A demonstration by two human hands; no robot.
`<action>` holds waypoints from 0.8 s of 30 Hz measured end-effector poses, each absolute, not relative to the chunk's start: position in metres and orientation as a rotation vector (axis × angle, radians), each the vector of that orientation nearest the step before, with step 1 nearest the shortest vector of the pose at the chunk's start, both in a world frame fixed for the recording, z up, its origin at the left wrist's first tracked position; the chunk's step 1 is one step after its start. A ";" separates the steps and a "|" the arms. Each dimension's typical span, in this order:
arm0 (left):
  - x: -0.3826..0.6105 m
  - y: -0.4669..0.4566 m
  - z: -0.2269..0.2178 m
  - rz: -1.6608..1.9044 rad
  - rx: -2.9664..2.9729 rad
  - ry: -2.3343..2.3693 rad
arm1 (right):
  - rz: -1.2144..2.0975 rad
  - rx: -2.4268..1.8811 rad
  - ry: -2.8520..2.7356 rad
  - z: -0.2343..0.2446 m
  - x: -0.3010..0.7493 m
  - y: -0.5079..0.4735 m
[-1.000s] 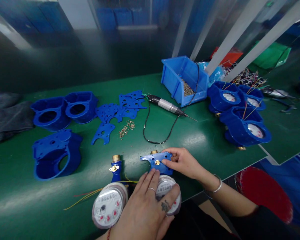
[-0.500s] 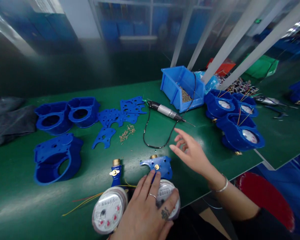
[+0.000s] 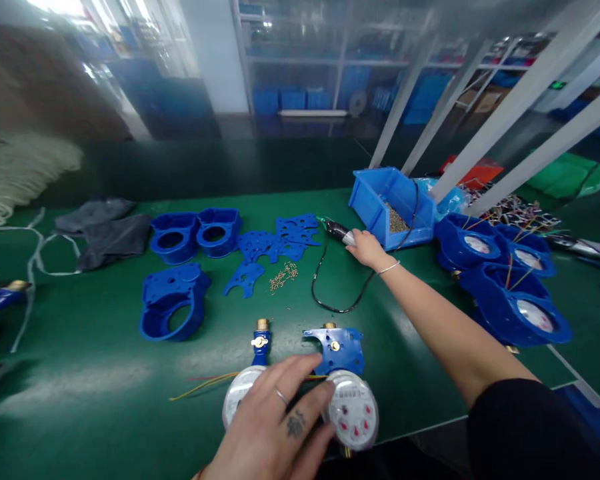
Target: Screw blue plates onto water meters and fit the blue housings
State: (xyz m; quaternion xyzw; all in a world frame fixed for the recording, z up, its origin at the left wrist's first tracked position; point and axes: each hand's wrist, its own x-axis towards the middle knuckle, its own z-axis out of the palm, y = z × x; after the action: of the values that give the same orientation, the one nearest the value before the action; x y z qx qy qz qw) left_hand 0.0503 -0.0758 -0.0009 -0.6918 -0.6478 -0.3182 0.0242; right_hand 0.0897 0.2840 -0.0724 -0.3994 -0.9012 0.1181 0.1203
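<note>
My right hand point(image 3: 370, 251) is wrapped round the silver and black body of an electric screwdriver point(image 3: 337, 231) lying on the bench. My left hand point(image 3: 280, 417) is over the gap between two water meters, fingers apart, its fingertips at the edge of the right water meter point(image 3: 353, 410). It partly covers the left water meter point(image 3: 240, 393), which has a brass-ended blue pipe point(image 3: 261, 341). A blue mounting plate point(image 3: 347, 350) lies at the top of the right meter, around its brass fitting. Whether the left fingertips touch the meter is hard to tell.
Small screws point(image 3: 283, 276) lie beside several loose blue plates point(image 3: 257, 245). Blue housings point(image 3: 173, 303) stand at the left, near a grey cloth point(image 3: 115, 233). A blue bin point(image 3: 375, 200) of screws is behind the screwdriver. Housings with meters point(image 3: 515, 300) stand at the right.
My right hand has reached forward and closed on the screwdriver. My left hand has drawn back from the right meter, uncovering its dial. The view has turned left and up.
</note>
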 end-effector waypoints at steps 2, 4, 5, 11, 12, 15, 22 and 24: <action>0.031 -0.082 -0.001 -1.059 -1.995 -2.114 | 0.379 -1.044 -2.523 -0.064 0.103 0.283; 0.005 -0.084 -0.008 -1.059 -1.868 -2.208 | 0.403 -0.913 -2.363 -0.051 0.121 0.278; -0.011 -0.084 -0.013 -1.054 -1.806 -2.239 | 0.416 -0.853 -2.265 -0.043 0.130 0.274; -0.084 -0.062 -0.049 -0.901 -1.715 -2.663 | 0.555 -0.421 -1.489 0.010 0.154 0.247; -0.089 -0.054 -0.051 -0.851 -1.777 -2.701 | 0.593 -0.340 -1.356 0.019 0.153 0.241; -0.092 -0.029 -0.049 -0.706 -2.038 -2.708 | 0.819 -0.226 -1.141 0.042 0.148 0.224; -0.084 0.019 -0.038 -0.253 -2.277 -2.764 | 1.553 -0.170 -1.126 0.044 0.124 0.179; -0.084 0.025 -0.039 -0.169 -2.265 -2.809 | 1.690 -0.130 -1.125 0.031 0.112 0.164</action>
State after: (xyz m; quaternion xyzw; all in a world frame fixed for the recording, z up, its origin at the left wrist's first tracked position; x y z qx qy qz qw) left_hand -0.0843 0.0248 -0.0391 -0.6098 -0.7561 -0.0455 -0.2331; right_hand 0.1124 0.1644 0.0313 -0.0545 -0.4705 0.7065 0.5259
